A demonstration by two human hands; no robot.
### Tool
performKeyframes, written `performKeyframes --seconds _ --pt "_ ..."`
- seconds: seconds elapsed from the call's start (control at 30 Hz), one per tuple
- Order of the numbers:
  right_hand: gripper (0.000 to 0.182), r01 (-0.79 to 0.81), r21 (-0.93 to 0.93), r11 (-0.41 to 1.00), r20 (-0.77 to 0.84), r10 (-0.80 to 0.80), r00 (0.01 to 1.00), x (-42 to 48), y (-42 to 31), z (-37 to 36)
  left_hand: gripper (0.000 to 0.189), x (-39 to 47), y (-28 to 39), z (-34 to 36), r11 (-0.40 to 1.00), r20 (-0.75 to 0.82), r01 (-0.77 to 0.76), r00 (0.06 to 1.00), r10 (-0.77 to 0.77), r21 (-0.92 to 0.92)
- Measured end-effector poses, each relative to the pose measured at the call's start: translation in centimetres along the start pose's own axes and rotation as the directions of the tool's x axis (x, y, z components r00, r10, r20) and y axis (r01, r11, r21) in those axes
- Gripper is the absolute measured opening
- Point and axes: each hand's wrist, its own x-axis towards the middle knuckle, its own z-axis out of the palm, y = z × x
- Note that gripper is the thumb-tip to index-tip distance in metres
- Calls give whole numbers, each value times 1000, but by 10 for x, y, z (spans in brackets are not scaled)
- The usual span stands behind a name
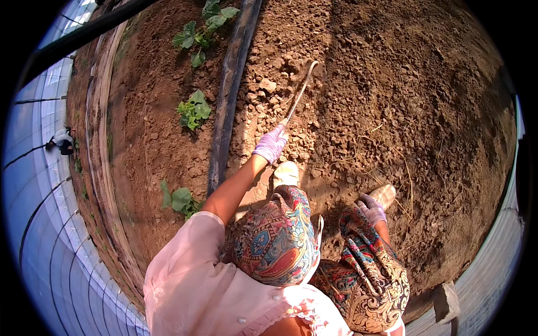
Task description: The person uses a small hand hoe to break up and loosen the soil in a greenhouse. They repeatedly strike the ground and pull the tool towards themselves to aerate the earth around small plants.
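Observation:
My left hand (272, 143), in a pale purple glove, reaches forward and is closed around the handle of a slim hand tool with a hooked tip (301, 92). The hook end rests on or just above the loose, cloddy soil (290, 143). My right hand (372, 210), also gloved, hangs beside my right knee, close to the right shoe (383, 195). Its fingers point down and are partly hidden by the patterned trouser leg (353, 235), so their grip is unclear. The left shoe (286, 173) stands just below my left hand.
A dark flat irrigation hose (229, 88) runs along the left of the tilled strip. Beyond it grow several leafy seedlings (194, 110). Far left, another person (63, 140) crouches by the plastic greenhouse wall (38, 176). A block (447, 302) stands at the lower right.

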Motion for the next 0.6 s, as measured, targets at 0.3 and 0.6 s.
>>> performKeyframes --seconds 0.3,0.6 --pt "31 -66 -50 997 -15 65 998 6 6 2 37 21 -26 -25 491 8 289 868 -497 -822" --pt "32 -145 -77 986 -112 136 984 16 16 8 26 71 69 -53 979 -139 184 971 -195 -89"
